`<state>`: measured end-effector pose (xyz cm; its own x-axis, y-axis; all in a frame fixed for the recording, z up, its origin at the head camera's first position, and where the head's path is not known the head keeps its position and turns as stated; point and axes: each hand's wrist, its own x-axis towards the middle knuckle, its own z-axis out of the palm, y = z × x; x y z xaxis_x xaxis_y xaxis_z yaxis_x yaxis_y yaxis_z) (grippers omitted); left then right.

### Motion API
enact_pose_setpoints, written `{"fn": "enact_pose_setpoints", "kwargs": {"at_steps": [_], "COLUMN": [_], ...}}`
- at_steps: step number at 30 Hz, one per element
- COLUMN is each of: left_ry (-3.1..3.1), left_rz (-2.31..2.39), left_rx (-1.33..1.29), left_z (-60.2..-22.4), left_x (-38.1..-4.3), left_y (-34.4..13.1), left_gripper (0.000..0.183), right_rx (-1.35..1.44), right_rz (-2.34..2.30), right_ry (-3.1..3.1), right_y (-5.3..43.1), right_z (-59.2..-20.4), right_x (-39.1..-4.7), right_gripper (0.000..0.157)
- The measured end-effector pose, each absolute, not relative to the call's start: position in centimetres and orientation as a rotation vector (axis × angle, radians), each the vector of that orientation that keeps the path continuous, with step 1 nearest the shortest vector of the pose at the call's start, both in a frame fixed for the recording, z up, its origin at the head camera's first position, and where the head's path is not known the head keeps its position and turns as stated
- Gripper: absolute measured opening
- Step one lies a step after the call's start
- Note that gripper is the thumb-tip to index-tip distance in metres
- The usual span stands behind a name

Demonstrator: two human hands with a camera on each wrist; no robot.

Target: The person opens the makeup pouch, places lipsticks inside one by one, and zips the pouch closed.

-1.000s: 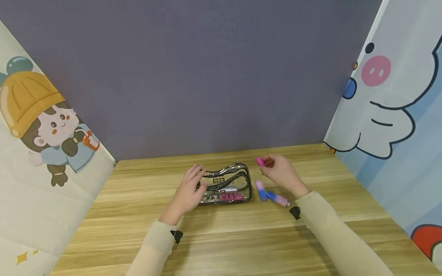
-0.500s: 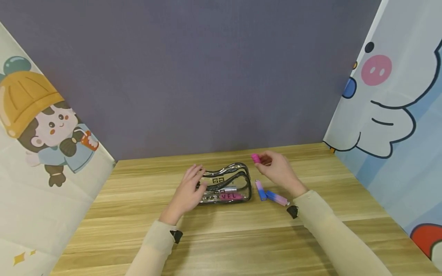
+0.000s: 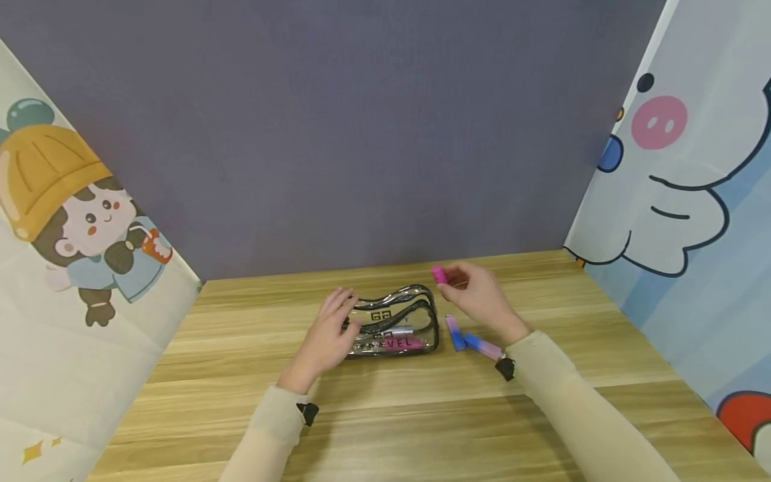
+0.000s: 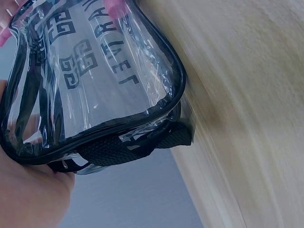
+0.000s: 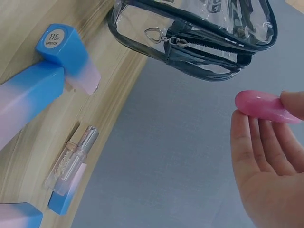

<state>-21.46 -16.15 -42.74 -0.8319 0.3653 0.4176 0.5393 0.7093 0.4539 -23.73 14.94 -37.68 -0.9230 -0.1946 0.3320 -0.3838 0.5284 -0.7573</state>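
Observation:
A clear cosmetic bag (image 3: 424, 328) with black piping and printed letters lies in front of me. A pink tube (image 3: 405, 343) and a silver one (image 3: 400, 331) show through its plastic. My left hand (image 3: 328, 338) holds the bag's left end, fingers over the top and thumb on the near side; in the left wrist view part of it shows behind the plastic. Beyond the bag's right end, my right hand (image 3: 478, 298) pinches a small glossy pink, rounded item (image 5: 261, 105) between thumb and fingers. In the right wrist view, the bag's zipper (image 5: 213, 45) is partly open.
Two pink-and-blue lipstick tubes (image 3: 484, 347) lie right of the bag. The right wrist view also shows a clear tube with a silver cap (image 5: 71, 159) among several pink-and-blue ones. A grey panel (image 3: 385, 134) stands behind the wooden table (image 3: 397, 435), with printed sheets (image 3: 680, 221) at the sides.
My right hand has moved left with the pink item, closer above the bag's right end. The left hand and the bag have stayed put.

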Motion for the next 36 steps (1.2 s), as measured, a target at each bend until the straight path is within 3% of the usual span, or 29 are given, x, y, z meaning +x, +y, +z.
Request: {"fn": "enact_pose_setpoints", "kwargs": {"at_steps": [36], "left_ry": [-2.638], "left_rz": [-0.832], "left_rx": [-0.718], "left_z": [-43.1], "left_x": [-20.8], "left_y": [-16.9], "left_gripper": [0.053], "right_rx": [0.588], "right_rz": [1.515], "right_ry": [-2.455], "right_y": [11.3], "right_z": [-37.2], "right_x": [-22.8], "right_gripper": [0.028]}}
